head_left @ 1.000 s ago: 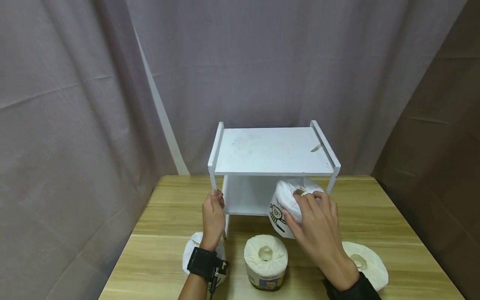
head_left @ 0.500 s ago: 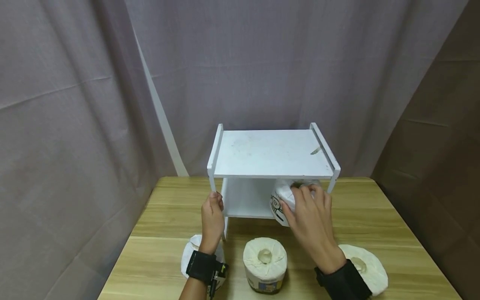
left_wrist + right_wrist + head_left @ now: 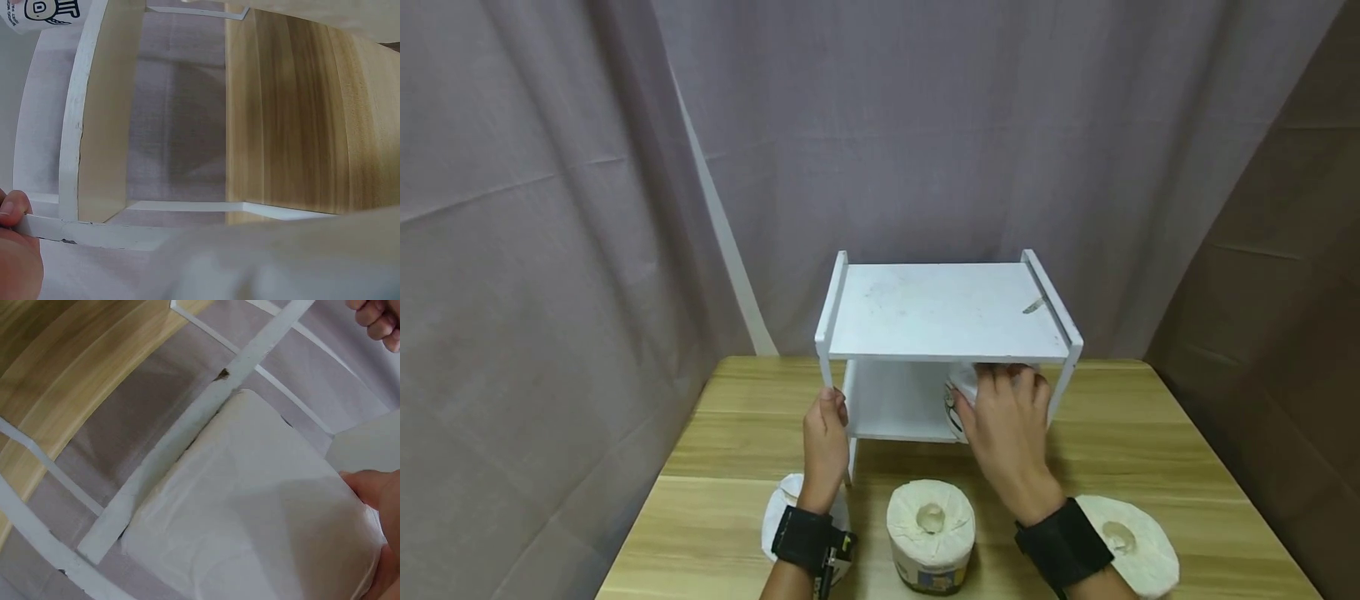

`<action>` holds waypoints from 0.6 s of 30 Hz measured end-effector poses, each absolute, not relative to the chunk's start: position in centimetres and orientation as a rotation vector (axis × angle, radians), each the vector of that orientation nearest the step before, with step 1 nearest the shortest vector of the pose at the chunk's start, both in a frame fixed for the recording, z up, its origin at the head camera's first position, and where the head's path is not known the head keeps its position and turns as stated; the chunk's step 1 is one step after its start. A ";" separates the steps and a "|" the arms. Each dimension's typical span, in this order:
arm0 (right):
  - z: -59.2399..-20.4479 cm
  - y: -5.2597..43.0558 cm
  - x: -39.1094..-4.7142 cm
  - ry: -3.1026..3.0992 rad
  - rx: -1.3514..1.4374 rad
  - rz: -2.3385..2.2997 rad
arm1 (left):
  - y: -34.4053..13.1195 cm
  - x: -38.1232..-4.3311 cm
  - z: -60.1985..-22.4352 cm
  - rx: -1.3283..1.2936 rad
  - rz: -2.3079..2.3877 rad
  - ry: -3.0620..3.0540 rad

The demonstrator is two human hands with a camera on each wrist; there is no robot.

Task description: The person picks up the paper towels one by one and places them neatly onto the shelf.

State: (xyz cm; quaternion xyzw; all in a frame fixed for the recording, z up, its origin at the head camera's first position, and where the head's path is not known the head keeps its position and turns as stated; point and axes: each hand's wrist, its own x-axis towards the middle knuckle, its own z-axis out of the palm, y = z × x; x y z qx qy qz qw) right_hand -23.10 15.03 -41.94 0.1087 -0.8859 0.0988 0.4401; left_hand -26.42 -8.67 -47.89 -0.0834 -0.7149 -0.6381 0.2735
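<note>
My right hand (image 3: pixel 1009 425) grips the wrapped roll (image 3: pixel 961 392), which sits under the white shelf (image 3: pixel 943 312) top, at its right side. My left hand (image 3: pixel 824 437) pinches the shelf's front-left post.

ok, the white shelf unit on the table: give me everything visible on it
The white shelf unit is a small two-tier rack, looks like painted board, scuffed on top with a dark mark near its right edge. It stands upright at the back middle of the wooden table. The left hand grips its front left post. The right hand holds a wrapped paper roll on the lower tier's right side, under the top board.
</note>
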 end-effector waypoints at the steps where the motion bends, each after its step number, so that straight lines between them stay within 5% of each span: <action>1: -41.8 15.0 -23.2 -2.206 0.275 0.236 | -8.7 -26.4 -47.9 -0.224 -1.715 -1.919; 18: -38.1 18.3 -20.1 -2.482 0.591 0.331 | -8.6 -26.4 -47.4 -0.221 -1.736 -1.901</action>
